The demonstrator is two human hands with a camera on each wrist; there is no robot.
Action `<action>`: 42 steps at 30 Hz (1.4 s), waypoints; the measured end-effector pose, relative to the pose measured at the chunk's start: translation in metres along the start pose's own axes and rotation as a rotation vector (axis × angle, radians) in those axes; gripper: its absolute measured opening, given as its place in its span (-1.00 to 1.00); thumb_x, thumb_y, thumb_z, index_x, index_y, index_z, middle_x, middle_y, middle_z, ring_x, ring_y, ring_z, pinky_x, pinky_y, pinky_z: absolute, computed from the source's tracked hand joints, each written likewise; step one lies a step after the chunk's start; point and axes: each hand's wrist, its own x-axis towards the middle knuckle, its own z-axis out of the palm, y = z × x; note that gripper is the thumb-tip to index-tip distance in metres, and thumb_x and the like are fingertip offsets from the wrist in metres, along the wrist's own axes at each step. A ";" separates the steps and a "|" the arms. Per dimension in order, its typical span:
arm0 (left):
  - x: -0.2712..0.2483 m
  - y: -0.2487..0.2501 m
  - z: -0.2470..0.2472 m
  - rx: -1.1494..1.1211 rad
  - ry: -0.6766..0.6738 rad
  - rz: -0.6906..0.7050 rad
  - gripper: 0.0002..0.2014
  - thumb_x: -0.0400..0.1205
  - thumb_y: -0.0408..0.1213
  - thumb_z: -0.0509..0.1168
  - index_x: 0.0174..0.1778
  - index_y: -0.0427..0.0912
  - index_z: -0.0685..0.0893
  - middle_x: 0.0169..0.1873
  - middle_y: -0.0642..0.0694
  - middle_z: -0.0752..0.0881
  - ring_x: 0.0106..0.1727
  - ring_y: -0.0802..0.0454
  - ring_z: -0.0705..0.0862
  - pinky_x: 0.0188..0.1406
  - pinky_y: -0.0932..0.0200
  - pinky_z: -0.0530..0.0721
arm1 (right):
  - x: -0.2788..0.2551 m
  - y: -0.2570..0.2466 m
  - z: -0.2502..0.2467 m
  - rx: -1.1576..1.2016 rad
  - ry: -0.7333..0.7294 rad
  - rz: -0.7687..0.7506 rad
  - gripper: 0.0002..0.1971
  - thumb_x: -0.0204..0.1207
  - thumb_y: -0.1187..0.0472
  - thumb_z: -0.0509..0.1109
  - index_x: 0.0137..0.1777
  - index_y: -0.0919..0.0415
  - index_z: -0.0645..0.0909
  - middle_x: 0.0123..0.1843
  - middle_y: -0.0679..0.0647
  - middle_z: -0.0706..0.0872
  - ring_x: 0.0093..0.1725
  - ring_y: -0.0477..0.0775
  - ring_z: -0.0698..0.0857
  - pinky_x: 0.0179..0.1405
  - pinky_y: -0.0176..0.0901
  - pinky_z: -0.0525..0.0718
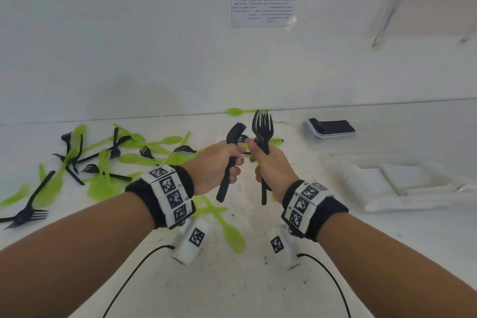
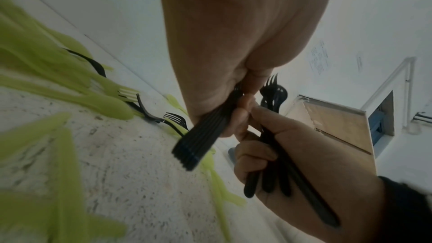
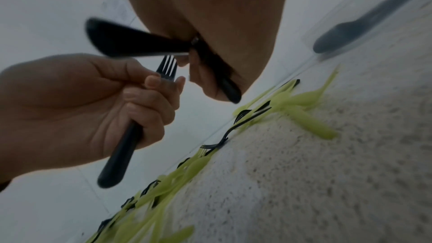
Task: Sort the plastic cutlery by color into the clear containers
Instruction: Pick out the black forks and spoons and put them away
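- L grip [image 1: 216,165] clamped on stacked black forks [image 1: 229,162], held upright above surface [image 1: 232,279].
- R grip [image 1: 271,165] clamped on black fork bunch [image 1: 263,131], touching L.
- Green cutlery [image 1: 103,162] w/ loose black forks [image 1: 28,212] scattered left; clear container [image 1: 382,188] right.

The forks [image 1: 262,129] I gripped were black. Lime-green spoons [image 1: 165,141] lay mixed with more black forks [image 1: 31,210] on my white, dark-speckled worktop [image 1: 232,279]. My wristbands [image 1: 170,195] were black with black-and-white square-patterned tags.
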 end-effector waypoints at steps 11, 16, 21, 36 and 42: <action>0.003 -0.003 -0.010 -0.097 0.094 -0.027 -0.86 0.72 -0.37 0.12 0.16 -0.21 0.50 -0.38 -0.06 0.50 -0.46 0.04 0.40 -0.40 0.15 0.39 | 0.006 0.003 -0.001 0.024 0.099 -0.133 -0.92 0.69 0.07 0.44 0.08 -0.08 0.57 -0.32 -0.31 0.63 -0.41 -0.27 0.51 -0.25 -0.24 0.46; 0.001 -0.008 0.002 -0.019 0.076 -0.005 -0.82 0.72 -0.41 0.15 0.22 -0.22 0.51 -0.28 -0.08 0.47 -0.40 0.05 0.46 -0.38 0.15 0.44 | 0.001 0.002 0.006 -0.047 0.144 -0.153 -0.70 0.68 0.12 0.44 0.29 0.10 0.43 -0.05 -0.06 0.70 -0.13 -0.10 0.67 -0.08 -0.20 0.60; 0.002 -0.014 0.009 -0.039 0.036 0.009 -0.84 0.73 -0.46 0.12 0.17 -0.21 0.50 -0.22 -0.11 0.50 -0.37 0.03 0.49 -0.40 0.16 0.48 | -0.001 -0.002 0.011 -0.007 0.126 -0.188 -0.78 0.57 0.40 0.44 0.01 0.09 0.51 -0.12 0.06 0.65 -0.22 -0.05 0.68 -0.12 -0.16 0.67; 0.006 -0.025 0.001 -0.092 0.086 0.097 -0.76 0.83 -0.15 0.20 0.26 -0.22 0.64 -0.21 -0.02 0.61 -0.40 0.11 0.38 -0.40 0.22 0.39 | -0.010 0.004 0.002 -0.210 -0.118 -0.210 -0.85 0.56 0.29 0.52 -0.21 0.04 0.76 -0.27 -0.13 0.76 -0.20 -0.17 0.71 -0.03 -0.27 0.62; 0.009 -0.023 -0.005 -0.203 0.098 0.055 -0.83 0.81 -0.15 0.22 0.13 -0.17 0.61 -0.28 -0.01 0.49 -0.40 0.09 0.40 -0.36 0.19 0.40 | -0.014 0.010 0.003 -0.194 -0.144 -0.198 -0.78 0.68 0.26 0.42 0.07 -0.11 0.80 -0.16 -0.17 0.84 -0.15 -0.24 0.75 0.01 -0.23 0.70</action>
